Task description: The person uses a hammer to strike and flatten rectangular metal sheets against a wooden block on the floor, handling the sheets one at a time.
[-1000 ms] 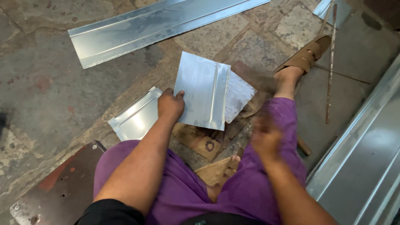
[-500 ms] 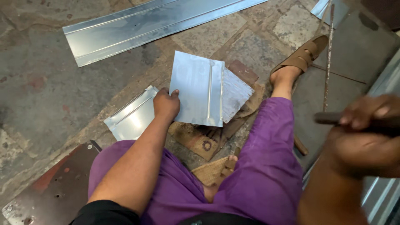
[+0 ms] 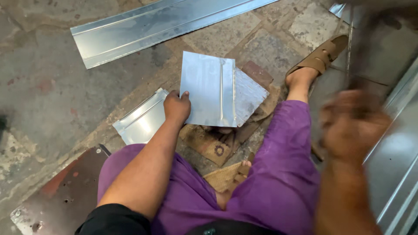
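Your left hand (image 3: 176, 106) reached straight forward from your bent knee, arm extended, palm down, fingers curled over the near left edge of the square metal sheet (image 3: 209, 89). The thumb lay on top of the sheet's edge, so the hand was closed on it in a light pinch, pressing it down. Your right hand (image 3: 352, 124) was raised off to the right, above your right leg, and it was heavily blurred; you could not tell whether it was open or closed, nor whether it held anything.

The square metal sheet lay flat on the floor (image 3: 39, 78) ahead of your knees, its raised seam running away from you. It overlapped a second, duller sheet (image 3: 250, 95) on its right side and rested on burlap sacking (image 3: 213, 148). A smaller folded sheet (image 3: 141, 124) lay just left of your left hand. The sheet sat well apart from your right hand.

A long metal strip (image 3: 152, 30) lay farther ahead on the floor, and your sandalled foot (image 3: 320, 58) was to the right.
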